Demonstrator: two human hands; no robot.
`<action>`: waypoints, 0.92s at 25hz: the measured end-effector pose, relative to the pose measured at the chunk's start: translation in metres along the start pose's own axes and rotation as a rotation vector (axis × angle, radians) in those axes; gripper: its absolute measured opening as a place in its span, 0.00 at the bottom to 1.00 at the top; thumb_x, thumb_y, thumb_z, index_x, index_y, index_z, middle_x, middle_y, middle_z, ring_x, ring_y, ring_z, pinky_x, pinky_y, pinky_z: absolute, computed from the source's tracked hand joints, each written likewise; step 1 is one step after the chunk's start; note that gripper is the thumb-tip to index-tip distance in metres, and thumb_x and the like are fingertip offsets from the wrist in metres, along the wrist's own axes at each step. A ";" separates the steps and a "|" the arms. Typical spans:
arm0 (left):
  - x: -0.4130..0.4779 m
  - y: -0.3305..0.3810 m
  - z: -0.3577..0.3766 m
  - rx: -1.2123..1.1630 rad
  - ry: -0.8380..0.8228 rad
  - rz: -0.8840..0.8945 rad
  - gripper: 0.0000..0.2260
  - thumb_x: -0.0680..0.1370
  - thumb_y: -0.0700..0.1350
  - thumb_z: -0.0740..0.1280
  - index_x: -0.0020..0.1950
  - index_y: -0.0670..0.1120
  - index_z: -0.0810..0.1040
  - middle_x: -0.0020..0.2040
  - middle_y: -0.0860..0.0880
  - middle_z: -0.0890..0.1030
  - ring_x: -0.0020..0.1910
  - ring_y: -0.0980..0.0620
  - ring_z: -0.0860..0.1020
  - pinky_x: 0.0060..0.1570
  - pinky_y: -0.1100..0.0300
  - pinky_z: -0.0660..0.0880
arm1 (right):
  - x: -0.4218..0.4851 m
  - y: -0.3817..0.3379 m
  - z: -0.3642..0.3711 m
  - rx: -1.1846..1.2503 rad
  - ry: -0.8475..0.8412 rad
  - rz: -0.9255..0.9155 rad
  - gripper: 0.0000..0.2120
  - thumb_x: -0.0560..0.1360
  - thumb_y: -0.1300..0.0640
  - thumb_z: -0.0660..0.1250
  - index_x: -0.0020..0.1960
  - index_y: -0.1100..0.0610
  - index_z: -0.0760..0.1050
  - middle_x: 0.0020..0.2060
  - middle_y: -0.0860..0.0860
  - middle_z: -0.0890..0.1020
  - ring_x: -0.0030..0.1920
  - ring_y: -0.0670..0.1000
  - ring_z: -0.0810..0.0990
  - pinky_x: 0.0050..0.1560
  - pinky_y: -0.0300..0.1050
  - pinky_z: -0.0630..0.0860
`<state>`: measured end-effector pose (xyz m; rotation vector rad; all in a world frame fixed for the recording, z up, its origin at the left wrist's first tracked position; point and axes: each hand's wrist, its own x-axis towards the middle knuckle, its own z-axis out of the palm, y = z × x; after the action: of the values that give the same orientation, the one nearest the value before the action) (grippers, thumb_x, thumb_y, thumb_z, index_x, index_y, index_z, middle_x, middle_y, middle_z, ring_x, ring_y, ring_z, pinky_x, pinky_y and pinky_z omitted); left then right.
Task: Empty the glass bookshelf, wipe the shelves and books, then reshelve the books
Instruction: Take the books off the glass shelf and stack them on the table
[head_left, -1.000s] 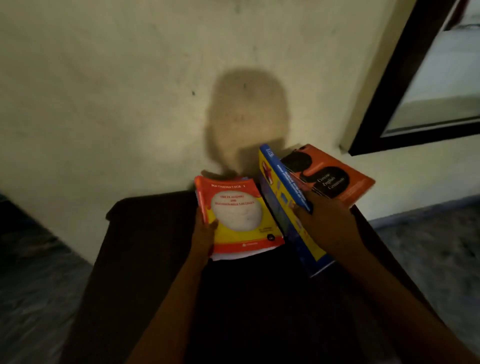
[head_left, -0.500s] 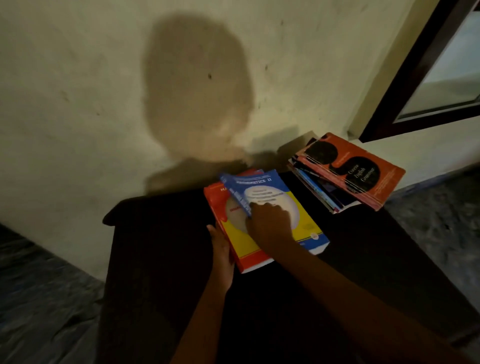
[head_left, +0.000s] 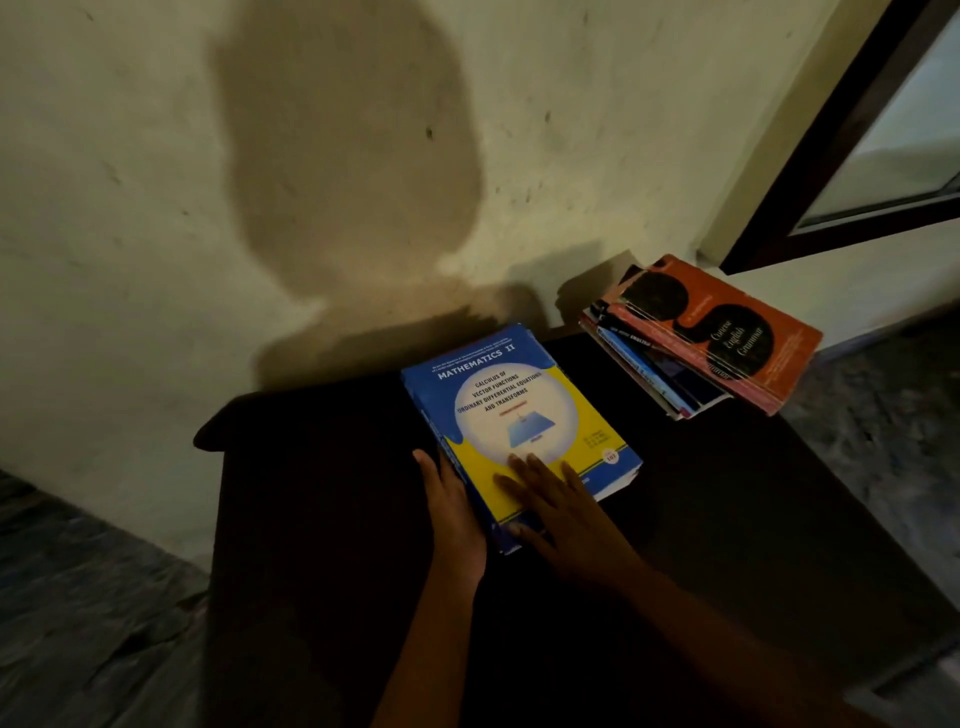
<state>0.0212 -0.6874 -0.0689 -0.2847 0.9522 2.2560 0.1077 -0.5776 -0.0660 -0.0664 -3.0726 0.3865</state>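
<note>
Plaster wall (head_left: 130, 208), pale and speckled, is filling the upper part of the view, and a broad rounded shadow (head_left: 343, 156) is falling across it. A dark table (head_left: 311, 519) is standing against the wall and taking up most of the foreground, with grey floor (head_left: 78, 623) showing on either side. A dark window frame (head_left: 831, 156) is cutting across the top right corner. A stack of books (head_left: 670, 379) is lying at the table's far right corner, partly overhanging the edge, and an orange grammar book (head_left: 779, 353) is sitting on top of it. Well apart from the stack, a blue and yellow Mathematics II book (head_left: 519, 410) is lying flat, cover up, near the middle of the table's far side. The person's right hand (head_left: 566, 519) is resting flat on the cover's near end, its fingers (head_left: 519, 467) lying straight and spread, gripping nothing. The left hand (head_left: 454, 514) is lying extended against the book's left edge, palm to its side, fingers straight rather than curled.
</note>
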 end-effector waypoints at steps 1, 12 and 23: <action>0.004 -0.001 0.004 -0.007 -0.022 0.001 0.31 0.75 0.67 0.46 0.72 0.54 0.65 0.66 0.46 0.74 0.62 0.45 0.74 0.57 0.51 0.72 | -0.003 0.004 0.004 -0.031 -0.019 0.037 0.26 0.80 0.39 0.45 0.74 0.48 0.57 0.73 0.50 0.61 0.74 0.47 0.51 0.72 0.50 0.46; 0.002 -0.010 0.006 0.211 0.001 0.005 0.26 0.77 0.63 0.55 0.70 0.52 0.68 0.64 0.47 0.76 0.61 0.46 0.76 0.54 0.50 0.75 | 0.008 0.000 0.012 0.035 -0.026 0.142 0.27 0.80 0.39 0.41 0.70 0.50 0.65 0.69 0.52 0.70 0.71 0.52 0.64 0.71 0.54 0.54; -0.143 -0.130 0.026 1.146 0.087 0.234 0.15 0.79 0.45 0.63 0.65 0.48 0.73 0.63 0.54 0.73 0.63 0.58 0.70 0.64 0.64 0.65 | -0.195 0.101 -0.071 0.587 -0.050 0.296 0.17 0.76 0.59 0.65 0.64 0.55 0.72 0.62 0.49 0.72 0.62 0.42 0.68 0.53 0.15 0.54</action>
<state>0.2155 -0.6735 -0.0611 0.2573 2.1958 1.5281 0.3101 -0.4722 -0.0301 -0.4918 -2.8548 1.2938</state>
